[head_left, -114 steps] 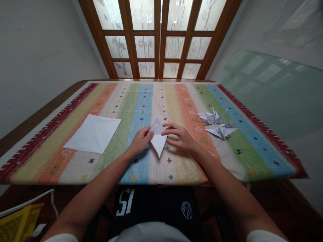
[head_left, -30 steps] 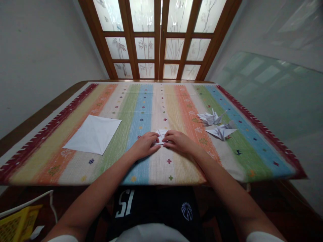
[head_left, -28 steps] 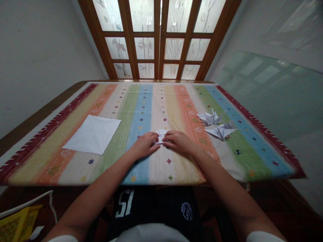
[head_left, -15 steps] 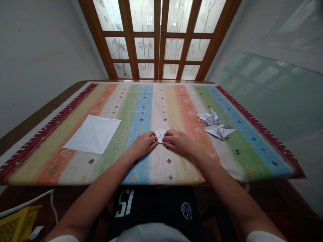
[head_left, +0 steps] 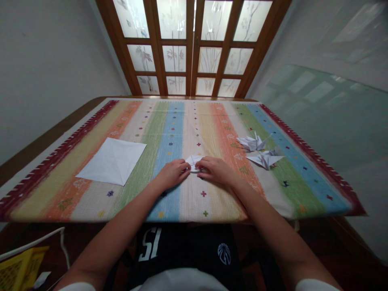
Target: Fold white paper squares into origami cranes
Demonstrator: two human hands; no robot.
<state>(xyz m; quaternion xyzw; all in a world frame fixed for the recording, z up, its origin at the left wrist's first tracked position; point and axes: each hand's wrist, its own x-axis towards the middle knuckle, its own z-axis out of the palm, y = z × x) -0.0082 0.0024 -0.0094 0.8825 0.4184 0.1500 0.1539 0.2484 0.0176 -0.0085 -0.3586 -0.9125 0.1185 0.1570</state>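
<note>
A small folded piece of white paper (head_left: 193, 160) lies between my hands near the middle of the striped tablecloth. My left hand (head_left: 175, 173) grips its left side, thumb and fingers closed together. On its right side my right hand (head_left: 213, 169) pinches the paper, with the fingertips over its near part. Parts of the folded paper are hidden under my fingers. To the left, a larger square sheet of white paper (head_left: 112, 161) rests flat with crease lines. Over on the right sit two folded paper cranes, one farther crane (head_left: 252, 143) and one nearer crane (head_left: 266, 159).
The striped tablecloth (head_left: 136, 117) covers the table up to its near edge. A wooden door with glass panes (head_left: 190, 48) stands beyond it. A glass panel (head_left: 327, 113) leans at the right wall. Below left are a yellow crate (head_left: 22, 266) and a white cable (head_left: 33, 242).
My right hand's fingers have shifted slightly over the folded paper, and its shape between my hands looks a little different. The sheet and cranes have stayed in place.
</note>
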